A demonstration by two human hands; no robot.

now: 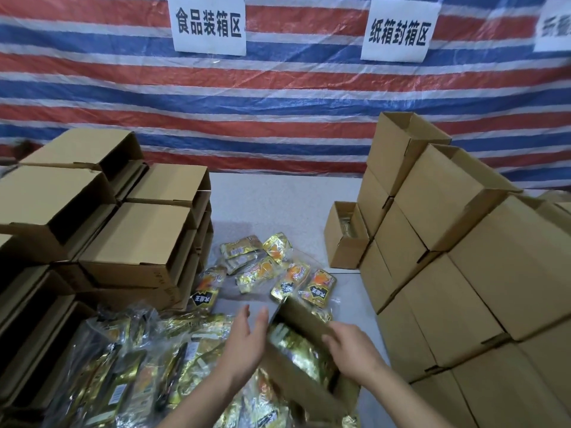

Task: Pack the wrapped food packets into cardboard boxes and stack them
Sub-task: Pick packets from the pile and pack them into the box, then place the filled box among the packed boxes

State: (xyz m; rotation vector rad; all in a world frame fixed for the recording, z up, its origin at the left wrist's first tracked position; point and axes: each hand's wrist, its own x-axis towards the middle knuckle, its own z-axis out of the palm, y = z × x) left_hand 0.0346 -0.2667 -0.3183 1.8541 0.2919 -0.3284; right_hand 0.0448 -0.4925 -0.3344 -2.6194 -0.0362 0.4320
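Left hand (247, 344) is hovering w/ fingers straight, holding nothing, just beside the open box (304, 387) of gold packets (296, 347). Right hand (349, 350) is curling over the box's far edge. Loose packets (272, 267) are lying on the table (278, 199) btwn empty boxes (133, 242) left and stacked boxes (463, 304) right.

glossy foil packets (287, 281); matt brown cardboard boxes (472, 304); woven plastic tarp (278, 97).

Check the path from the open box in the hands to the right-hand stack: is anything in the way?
Nothing visible blocks it. The open box sits under the right hand, and only bare table lies between it and the stacked boxes.
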